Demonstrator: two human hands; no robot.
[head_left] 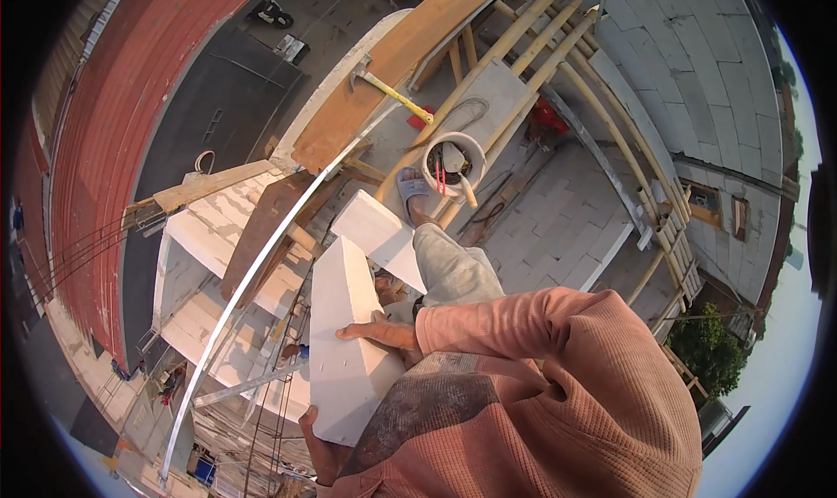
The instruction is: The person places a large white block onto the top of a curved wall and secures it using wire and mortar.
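Observation:
My right hand (384, 332), at the end of a pink sleeve, grips a long white aerated concrete block (344, 380) against my body. My left hand (316, 437) holds the same block by its lower left end, fingers curled on its side. Just beyond it a second white block (366, 219) rests tilted beside my leg. My sandalled foot (410, 187) stands on timber planks (392, 174) next to a white bucket (453, 138) holding tools, including red-handled ones. A hammer (392, 91) with a yellow handle lies on an orange board farther forward.
Bamboo poles (558, 36) cross above a block-walled space (558, 219) on the right. A metal strip (253, 276) runs past white blockwork (218, 210) on the left. A red metal roof (105, 193) and scaffolding lie lower down, over a long drop. A worker (296, 352) is partly visible below.

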